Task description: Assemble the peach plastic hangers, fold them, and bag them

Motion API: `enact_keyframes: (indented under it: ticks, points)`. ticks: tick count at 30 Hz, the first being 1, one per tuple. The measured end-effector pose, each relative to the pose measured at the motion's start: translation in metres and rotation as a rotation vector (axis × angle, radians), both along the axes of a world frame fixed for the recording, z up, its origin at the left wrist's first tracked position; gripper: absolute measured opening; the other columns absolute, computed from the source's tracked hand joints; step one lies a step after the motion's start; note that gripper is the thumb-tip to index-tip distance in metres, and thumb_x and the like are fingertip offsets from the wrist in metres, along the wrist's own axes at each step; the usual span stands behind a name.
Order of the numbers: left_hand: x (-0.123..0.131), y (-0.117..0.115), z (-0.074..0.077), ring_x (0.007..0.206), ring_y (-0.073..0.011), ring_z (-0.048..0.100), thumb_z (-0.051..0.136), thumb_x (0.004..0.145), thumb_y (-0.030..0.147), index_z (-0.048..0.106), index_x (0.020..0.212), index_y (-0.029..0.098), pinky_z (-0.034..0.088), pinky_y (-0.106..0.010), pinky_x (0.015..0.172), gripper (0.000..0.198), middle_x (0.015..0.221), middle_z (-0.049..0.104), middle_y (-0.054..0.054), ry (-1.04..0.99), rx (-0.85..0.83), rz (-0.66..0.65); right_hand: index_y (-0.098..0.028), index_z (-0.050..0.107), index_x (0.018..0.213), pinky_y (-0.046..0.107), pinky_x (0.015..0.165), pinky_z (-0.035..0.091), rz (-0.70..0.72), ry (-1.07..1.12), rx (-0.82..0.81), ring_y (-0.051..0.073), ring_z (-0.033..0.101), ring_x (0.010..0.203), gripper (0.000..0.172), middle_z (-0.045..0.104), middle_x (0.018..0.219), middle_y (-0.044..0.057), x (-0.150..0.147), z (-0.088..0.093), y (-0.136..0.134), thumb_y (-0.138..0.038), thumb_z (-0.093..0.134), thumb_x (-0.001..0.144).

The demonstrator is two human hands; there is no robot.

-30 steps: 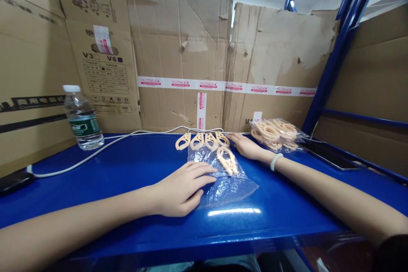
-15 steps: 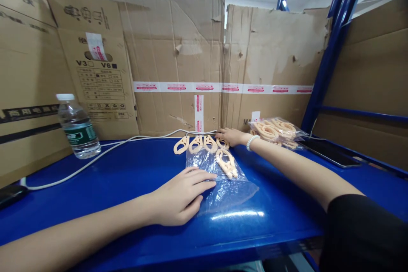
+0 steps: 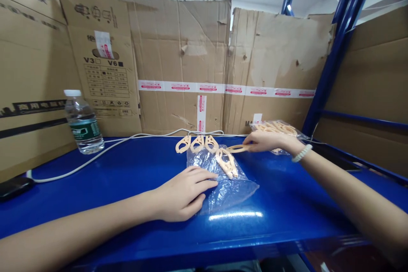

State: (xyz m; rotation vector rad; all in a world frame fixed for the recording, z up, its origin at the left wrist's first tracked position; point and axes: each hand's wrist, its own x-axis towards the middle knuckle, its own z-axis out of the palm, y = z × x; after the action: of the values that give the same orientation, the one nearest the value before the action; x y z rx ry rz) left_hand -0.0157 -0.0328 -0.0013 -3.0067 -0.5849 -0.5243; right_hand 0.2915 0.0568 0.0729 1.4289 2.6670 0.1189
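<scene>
My left hand [image 3: 185, 193] lies flat with its fingers stretched out over the near left side of a clear plastic bag [image 3: 223, 195]. On the bag rests a beige folded travel hanger [image 3: 227, 163]. Three more such hangers stand in a row behind it: a left one [image 3: 182, 144], a middle one [image 3: 197, 144] and a right one [image 3: 211, 143]. My right hand [image 3: 264, 141], wearing a beaded bracelet [image 3: 301, 153], pinches another folded hanger [image 3: 237, 148] by its right end. That hanger is seen nearly edge-on, and my fingers hide part of it.
Behind my right hand sits a clear bag of several beige hangers [image 3: 280, 127]. A dark phone [image 3: 338, 157] lies at the right. At the left stand a water bottle [image 3: 84, 125] and a black device [image 3: 15, 187] with a white cable [image 3: 79, 165]. Cardboard panels [image 3: 185, 59] wall the blue table [image 3: 143, 246].
My right hand has moved right from the row's right end, drawing the fourth hanger out and turning it edge-on. My left hand stays on the bag. The view has shifted slightly.
</scene>
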Motion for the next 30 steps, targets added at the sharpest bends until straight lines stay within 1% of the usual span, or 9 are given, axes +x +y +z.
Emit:
enact_keyframes:
  ticks: [5, 8, 10, 13, 16, 20, 22, 25, 30]
  points:
    - [0.000, 0.000, 0.000, 0.118, -0.0266, 0.054, 0.046, 0.084, 0.012, 0.053, 0.128, 0.019, 0.039, -0.047, 0.106, 0.045, 0.132, 0.057, -0.012, -0.024, 0.013, -0.024, -0.015, 0.070, 0.098, 0.032, 0.082, 0.047, 0.102, 0.251, 0.176, 0.020, 0.063, 0.090, 0.029, 0.069, 0.101, 0.010, 0.017, 0.001, -0.014, -0.023, 0.042, 0.093]
    - [0.000, 0.001, 0.001, 0.116, -0.0269, 0.054, 0.047, 0.082, 0.011, 0.051, 0.129, 0.018, 0.041, -0.046, 0.102, 0.048, 0.131, 0.057, -0.012, -0.044, 0.036, -0.025, -0.014, 0.068, 0.098, 0.035, 0.077, 0.050, 0.075, 0.454, 0.319, 0.022, 0.064, 0.083, 0.028, 0.069, 0.093, 0.012, 0.017, 0.001, -0.018, -0.031, 0.047, 0.093]
    - [0.001, 0.001, 0.001, 0.112, -0.0272, 0.055, 0.049, 0.080, 0.012, 0.051, 0.127, 0.018, 0.044, -0.045, 0.097, 0.048, 0.128, 0.058, -0.012, -0.066, 0.057, -0.006, -0.014, 0.067, 0.097, 0.035, 0.073, 0.053, 0.100, 0.704, 0.398, 0.022, 0.065, 0.079, 0.026, 0.069, 0.088, 0.010, 0.009, 0.000, -0.025, -0.036, 0.054, 0.090]
    - [0.001, 0.000, 0.000, 0.109, -0.0281, 0.056, 0.053, 0.077, 0.016, 0.052, 0.124, 0.017, 0.046, -0.044, 0.091, 0.047, 0.125, 0.059, -0.013, -0.099, 0.081, 0.035, -0.017, 0.064, 0.098, 0.035, 0.072, 0.056, 0.219, 1.102, 0.343, 0.020, 0.067, 0.079, 0.025, 0.068, 0.088, 0.006, -0.010, -0.002, -0.047, -0.038, 0.063, 0.086]
    - [0.001, 0.000, -0.003, 0.109, -0.0291, 0.057, 0.055, 0.076, 0.018, 0.052, 0.123, 0.016, 0.047, -0.045, 0.093, 0.047, 0.125, 0.058, -0.013, -0.129, 0.093, 0.068, -0.019, 0.062, 0.095, 0.033, 0.071, 0.057, 0.340, 1.236, 0.160, 0.018, 0.066, 0.077, 0.022, 0.067, 0.085, 0.004, -0.026, -0.002, -0.070, -0.035, 0.070, 0.082]
    - [0.001, 0.001, -0.005, 0.111, -0.0282, 0.057, 0.054, 0.078, 0.017, 0.054, 0.118, 0.016, 0.048, -0.044, 0.096, 0.040, 0.125, 0.058, -0.013, -0.161, 0.087, 0.072, -0.017, 0.062, 0.090, 0.026, 0.057, 0.052, 0.494, 1.088, 0.049, 0.014, 0.060, 0.066, 0.017, 0.062, 0.077, 0.002, -0.035, -0.001, -0.091, -0.029, 0.071, 0.083]
    - [0.002, 0.002, -0.006, 0.113, -0.0270, 0.057, 0.052, 0.079, 0.015, 0.052, 0.122, 0.016, 0.048, -0.042, 0.097, 0.043, 0.126, 0.058, -0.013, -0.175, 0.081, 0.069, -0.017, 0.062, 0.089, 0.024, 0.056, 0.048, 0.577, 0.950, 0.112, 0.012, 0.057, 0.067, 0.012, 0.060, 0.078, 0.002, -0.040, -0.004, -0.099, -0.026, 0.068, 0.085]
    - [0.002, 0.003, -0.007, 0.116, -0.0249, 0.055, 0.051, 0.081, 0.012, 0.048, 0.127, 0.015, 0.048, -0.038, 0.098, 0.047, 0.128, 0.056, -0.013, -0.199, 0.073, 0.054, -0.017, 0.061, 0.092, 0.025, 0.064, 0.047, 0.670, 0.693, 0.229, 0.013, 0.056, 0.074, 0.005, 0.060, 0.086, 0.004, -0.052, -0.015, -0.110, -0.021, 0.057, 0.092]
    - [0.003, 0.003, -0.008, 0.117, -0.0234, 0.055, 0.050, 0.080, 0.008, 0.049, 0.126, 0.014, 0.047, -0.036, 0.101, 0.047, 0.127, 0.056, -0.013, -0.234, 0.079, -0.006, -0.014, 0.061, 0.092, 0.026, 0.053, 0.041, 0.728, 0.213, 0.536, 0.015, 0.054, 0.063, 0.026, 0.061, 0.085, 0.007, -0.075, -0.051, -0.114, -0.013, 0.036, 0.098]
